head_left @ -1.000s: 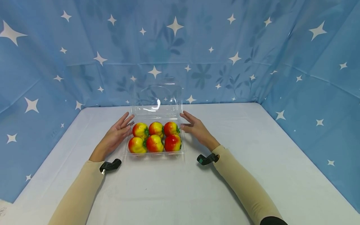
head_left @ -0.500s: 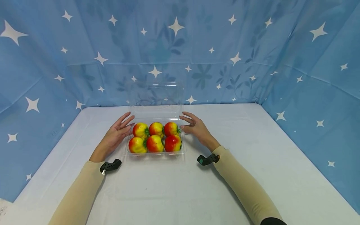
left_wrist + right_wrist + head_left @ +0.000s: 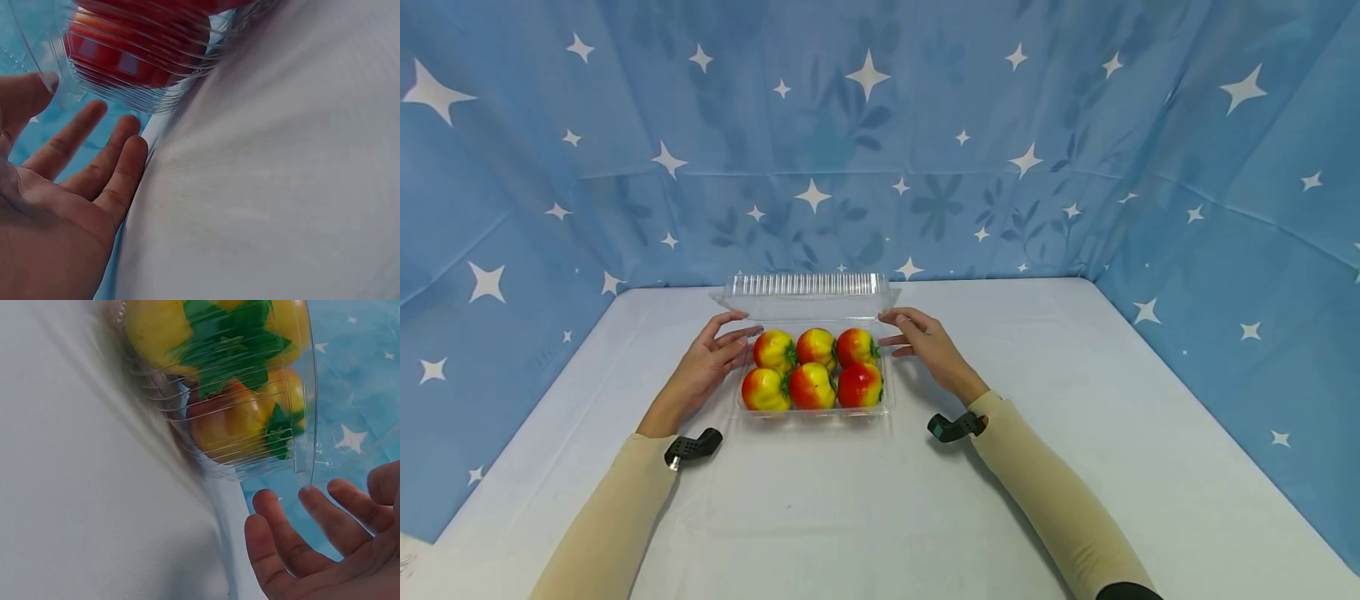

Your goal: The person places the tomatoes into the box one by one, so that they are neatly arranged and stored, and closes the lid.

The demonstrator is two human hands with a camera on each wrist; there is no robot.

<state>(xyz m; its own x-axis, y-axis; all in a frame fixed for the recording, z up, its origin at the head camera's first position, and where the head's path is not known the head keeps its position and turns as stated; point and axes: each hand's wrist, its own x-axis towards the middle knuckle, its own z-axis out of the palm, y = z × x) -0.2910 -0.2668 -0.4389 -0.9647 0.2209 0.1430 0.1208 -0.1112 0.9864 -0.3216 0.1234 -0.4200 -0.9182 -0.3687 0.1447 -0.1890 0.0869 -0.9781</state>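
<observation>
A clear plastic clamshell box point(image 3: 812, 412) holds several glossy red-and-yellow fruits point(image 3: 813, 385) with green leafy caps, set in two rows. Its hinged lid point(image 3: 805, 307) lies low behind the tray, ribbed wall uppermost. My left hand point(image 3: 706, 362) is at the box's left back corner, fingers spread and loosely extended. In the left wrist view its thumb point(image 3: 28, 97) overlaps the clear rim. On the opposite side my right hand point(image 3: 928, 346) has its fingertips right at the back corner by the hinge. The right wrist view shows those fingers point(image 3: 331, 515) slightly bent just below the rim.
A white cloth covers the table point(image 3: 820, 508). Behind and along both sides hangs a blue curtain point(image 3: 970, 92) with white stars. A black wrist mount point(image 3: 694, 446) sits on the left wrist, and a similar mount point(image 3: 955, 427) on the right.
The lid, upright behind the tray at first, has swung down low. Both hands shift slightly at the back corners, their fingers repositioned. The box and fruits stay in place.
</observation>
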